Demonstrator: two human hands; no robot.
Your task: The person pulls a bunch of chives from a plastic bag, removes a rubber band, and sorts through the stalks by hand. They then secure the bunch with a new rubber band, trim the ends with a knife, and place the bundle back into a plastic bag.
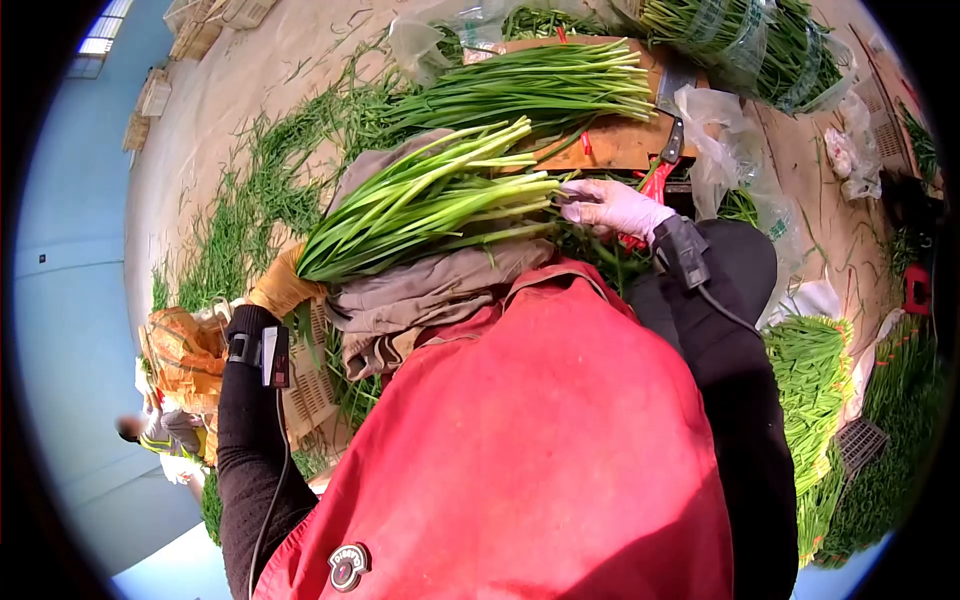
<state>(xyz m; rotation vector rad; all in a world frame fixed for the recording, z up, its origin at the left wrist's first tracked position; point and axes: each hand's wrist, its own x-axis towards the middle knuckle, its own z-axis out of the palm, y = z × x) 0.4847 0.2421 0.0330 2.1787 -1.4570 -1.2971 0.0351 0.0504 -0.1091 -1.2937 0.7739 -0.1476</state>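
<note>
A loose bunch of garlic chives (pixel 430 200) lies across my lap, its pale stem ends pointing right. My left hand (pixel 284 284), in an orange-tan glove, is closed around the leafy end. At the stem ends, my right hand (pixel 612 207), in a pale lavender glove, has its fingers bent and pinched on the tips; the exact stems between them are hard to make out. Just beyond, another pile of garlic chives (pixel 530 85) rests on a brown board (pixel 625 150). A knife with a black handle (pixel 673 142) lies at the board's right side.
Loose green trimmings (pixel 270 170) cover the floor to the left. Plastic-wrapped bundles (pixel 740 40) stand at the top right, above a clear plastic bag (pixel 725 130). Stacked chives (pixel 810 390) lie at the right. Another person (pixel 175 435) is at the far left near an orange sack (pixel 185 355).
</note>
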